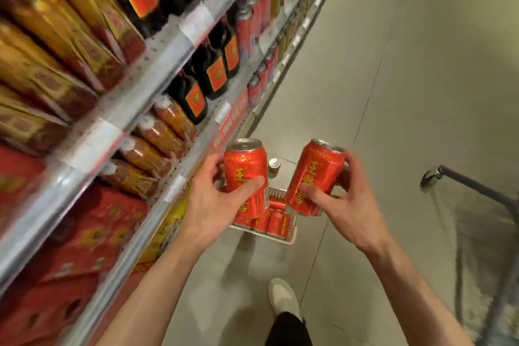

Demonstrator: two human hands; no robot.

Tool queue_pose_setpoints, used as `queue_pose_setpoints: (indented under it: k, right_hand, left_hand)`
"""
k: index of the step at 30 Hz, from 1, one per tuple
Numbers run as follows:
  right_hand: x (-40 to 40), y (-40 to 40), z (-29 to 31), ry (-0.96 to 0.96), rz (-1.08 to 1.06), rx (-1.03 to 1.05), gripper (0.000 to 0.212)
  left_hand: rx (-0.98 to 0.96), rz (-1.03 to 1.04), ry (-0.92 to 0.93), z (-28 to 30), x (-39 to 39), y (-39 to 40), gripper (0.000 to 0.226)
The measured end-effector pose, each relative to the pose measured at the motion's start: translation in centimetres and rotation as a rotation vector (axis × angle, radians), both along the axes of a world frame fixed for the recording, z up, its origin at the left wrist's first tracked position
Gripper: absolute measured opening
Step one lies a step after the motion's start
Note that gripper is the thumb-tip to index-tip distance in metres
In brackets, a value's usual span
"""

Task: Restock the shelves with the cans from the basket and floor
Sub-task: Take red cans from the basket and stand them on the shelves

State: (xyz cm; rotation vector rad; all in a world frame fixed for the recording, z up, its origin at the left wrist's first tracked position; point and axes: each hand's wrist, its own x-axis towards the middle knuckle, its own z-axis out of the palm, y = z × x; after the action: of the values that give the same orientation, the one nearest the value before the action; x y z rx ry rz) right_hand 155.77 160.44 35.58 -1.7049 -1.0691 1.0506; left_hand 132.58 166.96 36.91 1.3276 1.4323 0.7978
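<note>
My left hand [214,199] grips a red can with yellow characters [246,168], held upright above the floor. My right hand [344,199] grips a second red can [316,174], tilted to the right. Below both hands a white basket [290,236] stands on the floor with several red cans [276,223] lying in it. A single can [274,165] stands upright on the floor beyond the basket. The shelves [157,64] rise along the left, packed with red boxes, bottles and cans.
Dark bottles with red labels [216,73] and orange-brown bottles [157,135] fill the middle shelves. A trolley's dark handle [471,185] juts in at the right. My white shoe [283,298] is on the grey tiled floor [393,93].
</note>
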Motion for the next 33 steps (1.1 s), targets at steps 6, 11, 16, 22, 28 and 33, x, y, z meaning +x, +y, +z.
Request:
queue_pose_setpoints:
  k: [6,11,16,22,28,33]
  right_hand:
    - [1.6,0.0,14.0,-0.007,0.113,0.122,0.074]
    - [0.0,0.3,23.1,0.031,0.223,0.216,0.079]
    - [-3.8,-1.2,29.1,0.041,0.332,0.306,0.076]
    - [-11.4,-5.8,31.8,0.047,0.468,0.381,0.077]
    - [-21.8,-13.8,33.1,0.067,0.556,0.412,0.076]
    - [-31.0,-20.3,34.3,0.076,0.676,0.433,0.087]
  left_hand:
    - [0.113,0.071,-0.071,13.9,1.8,-3.4,0.054]
    - [0.209,0.205,-0.117,23.0,-0.3,-6.6,0.061]
    - [0.336,0.333,-0.114,29.0,-5.6,-11.7,0.056]
    - [0.433,0.526,-0.044,32.4,-14.4,-21.2,0.053]
    - [0.493,0.712,-0.037,34.2,-24.3,-33.2,0.048]
    - [0.514,0.848,-0.039,35.4,-32.3,-43.1,0.062]
